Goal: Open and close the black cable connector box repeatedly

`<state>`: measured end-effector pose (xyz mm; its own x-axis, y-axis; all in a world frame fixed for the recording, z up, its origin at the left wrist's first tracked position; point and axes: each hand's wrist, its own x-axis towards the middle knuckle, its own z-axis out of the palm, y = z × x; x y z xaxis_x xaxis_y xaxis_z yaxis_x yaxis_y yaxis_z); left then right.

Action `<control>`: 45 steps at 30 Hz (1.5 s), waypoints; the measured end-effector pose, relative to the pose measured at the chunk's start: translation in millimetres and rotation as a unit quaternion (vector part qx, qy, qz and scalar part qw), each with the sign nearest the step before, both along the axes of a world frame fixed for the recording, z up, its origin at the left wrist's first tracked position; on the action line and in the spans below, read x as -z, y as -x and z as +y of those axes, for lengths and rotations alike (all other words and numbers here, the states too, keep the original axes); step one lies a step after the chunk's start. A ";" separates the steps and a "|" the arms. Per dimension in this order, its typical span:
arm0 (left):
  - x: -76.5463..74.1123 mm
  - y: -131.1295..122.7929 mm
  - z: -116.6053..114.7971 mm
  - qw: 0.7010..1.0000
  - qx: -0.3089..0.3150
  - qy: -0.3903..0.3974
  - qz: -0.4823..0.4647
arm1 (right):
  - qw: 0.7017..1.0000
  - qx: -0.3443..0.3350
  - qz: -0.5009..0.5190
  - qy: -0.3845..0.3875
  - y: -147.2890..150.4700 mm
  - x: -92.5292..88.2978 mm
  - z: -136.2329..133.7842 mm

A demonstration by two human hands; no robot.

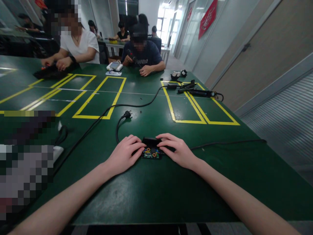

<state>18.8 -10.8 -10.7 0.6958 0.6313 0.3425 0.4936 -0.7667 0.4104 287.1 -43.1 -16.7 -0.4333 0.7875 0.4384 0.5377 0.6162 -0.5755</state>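
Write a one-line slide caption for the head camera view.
Left hand and right hand hold an open black adapter showing its circuit board on a green table.

I count two bare hands on my feed, the left hand (124, 153) and the right hand (177, 151). There is also one small black open casing with a green circuit board (151, 150), one black two-pin plug (127, 114) and three black cables: the plug's cable (117, 129), a long cable (97, 119) and a thin cable (227, 142). I make out two people seated opposite, a person in a white top (78, 42) and a person in a dark blue top (144, 55), with at least three more behind them, too small to count surely. I also see two red banners, a large red banner (207, 16) and a small red banner (189, 13), one white boxy device with a screen (114, 66) and one flat white strip (113, 73).
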 end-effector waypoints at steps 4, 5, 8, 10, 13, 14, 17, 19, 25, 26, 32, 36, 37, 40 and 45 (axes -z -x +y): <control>0.4 0.6 0.0 1.000 0.005 -0.010 -0.004 | 0.998 0.023 0.058 0.014 4.3 0.5 0.1; 0.4 0.7 0.1 1.000 0.004 -0.012 -0.008 | 0.997 0.030 0.068 0.019 5.3 0.0 -0.2; -0.1 0.9 0.1 0.999 -0.001 -0.024 -0.023 | 0.995 0.042 0.086 0.027 7.4 -2.2 -1.2; -0.7 0.8 0.0 0.999 -0.003 -0.031 -0.027 | 0.995 0.037 0.088 0.018 7.9 -3.6 -1.7; -1.3 0.6 0.1 0.999 0.000 -0.039 -0.025 | 0.996 0.022 0.086 -0.003 7.9 -5.4 -2.2; -1.3 0.4 0.1 0.999 0.002 -0.042 -0.025 | 0.996 0.019 0.085 -0.005 7.8 -6.0 -2.3; -0.9 -0.1 0.4 0.999 0.003 -0.047 -0.028 | 0.996 0.015 0.086 -0.001 7.2 -7.8 -2.6; -1.0 -0.4 0.2 0.998 0.003 -0.047 -0.030 | 0.996 0.012 0.084 0.005 6.6 -8.5 -2.9; -5.5 1.3 -4.1 0.995 0.012 -0.045 -0.090 | 0.997 -0.017 0.064 0.029 3.2 -7.9 -3.5; -6.4 2.2 -4.9 0.992 0.013 -0.044 -0.117 | 0.997 -0.028 0.060 0.024 2.7 -8.1 -3.5; -8.2 3.6 -6.5 0.988 0.024 -0.018 -0.150 | 0.993 -0.116 0.037 -0.010 2.8 -16.8 -6.2; -4.2 0.1 -4.1 0.996 0.070 0.024 -0.048 | 0.993 -0.116 0.036 0.000 5.8 -18.8 -8.6; -3.2 -0.6 -3.4 0.996 0.073 0.028 -0.036 | 0.993 -0.113 0.031 0.001 6.4 -17.8 -8.9; -1.7 -2.0 -2.1 0.997 0.073 0.030 -0.027 | 0.995 -0.099 -0.018 0.002 7.5 -12.9 -8.6; -2.1 -3.7 -2.5 0.997 0.063 0.023 -0.024 | 0.990 -0.066 -0.088 -0.084 8.5 -5.9 -4.9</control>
